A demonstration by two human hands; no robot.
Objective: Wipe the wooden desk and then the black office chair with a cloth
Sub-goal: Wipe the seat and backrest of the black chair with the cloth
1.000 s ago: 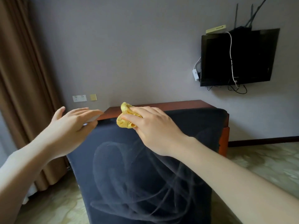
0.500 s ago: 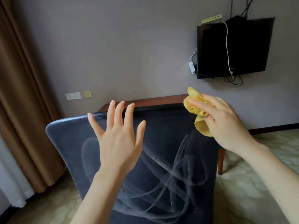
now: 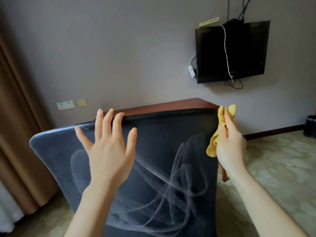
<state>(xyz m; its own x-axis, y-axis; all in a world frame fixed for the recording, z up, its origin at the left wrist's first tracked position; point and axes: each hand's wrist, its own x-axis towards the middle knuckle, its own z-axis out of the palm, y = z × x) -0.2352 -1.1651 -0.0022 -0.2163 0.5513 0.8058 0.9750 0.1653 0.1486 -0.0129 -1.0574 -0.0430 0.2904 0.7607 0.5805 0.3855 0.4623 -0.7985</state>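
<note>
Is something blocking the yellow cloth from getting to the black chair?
Nothing visible. The right hand grips the yellow cloth at the right edge of the black chair. The left hand is spread over the backrest further left, not between them.

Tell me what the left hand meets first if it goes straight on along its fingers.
The left hand would likely meet the top edge of the black padded chair back at its fingertips; depth is unclear.

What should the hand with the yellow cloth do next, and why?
Probably sweep the yellow cloth, gripped in the right hand, leftward across the black chair back. It sits at the chair's right edge, and pale streaks show on the fabric.
</note>
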